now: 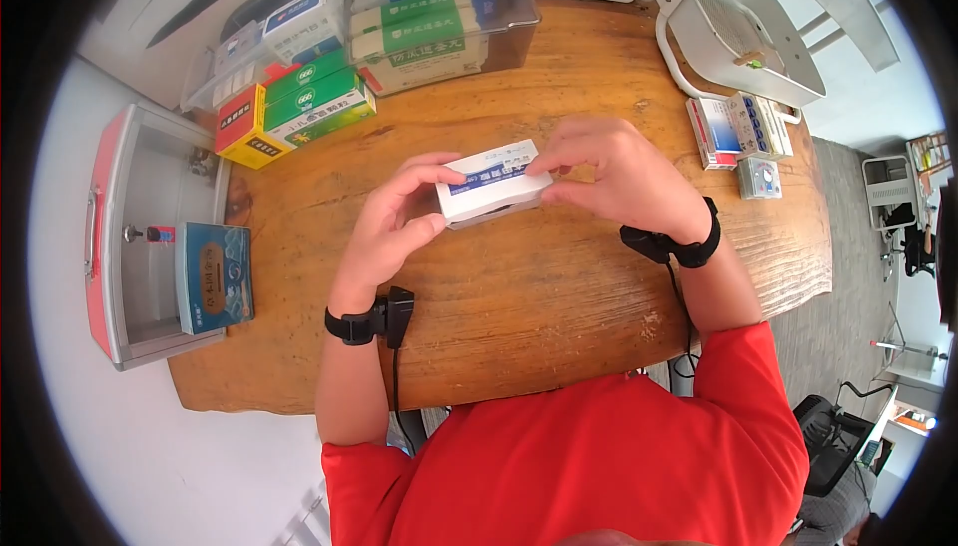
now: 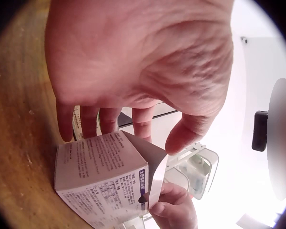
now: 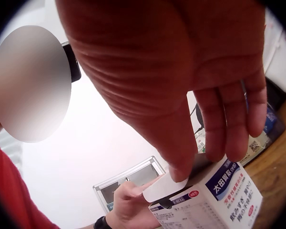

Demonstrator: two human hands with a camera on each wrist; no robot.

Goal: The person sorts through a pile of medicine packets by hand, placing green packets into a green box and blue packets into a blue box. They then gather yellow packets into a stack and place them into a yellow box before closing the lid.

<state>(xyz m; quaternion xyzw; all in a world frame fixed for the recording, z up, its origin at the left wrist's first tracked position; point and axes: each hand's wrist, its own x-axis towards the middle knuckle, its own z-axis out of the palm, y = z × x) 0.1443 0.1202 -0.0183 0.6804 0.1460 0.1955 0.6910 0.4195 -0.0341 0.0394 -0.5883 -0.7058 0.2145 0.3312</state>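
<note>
A white and blue medicine box (image 1: 491, 185) is held above the wooden table between both hands. The left hand (image 1: 384, 222) grips its left end, thumb at the near edge and fingers on the far side. At the other end, the right hand (image 1: 624, 175) pinches the box's edge with thumb and fingers. A white flap (image 2: 157, 177) stands out from the box (image 2: 105, 176) in the left wrist view, with the right hand's fingertips on it. In the right wrist view, the right thumb touches the raised flap (image 3: 164, 187) of the box (image 3: 229, 195); its inside cannot be seen.
Green and yellow boxes (image 1: 309, 107) and a clear bin (image 1: 514, 37) of packages stand at the back left. A metal-framed cabinet (image 1: 125, 247) with a blue box (image 1: 215, 276) is at left. Small boxes (image 1: 714, 132) and a white rack (image 1: 743, 32) lie at right.
</note>
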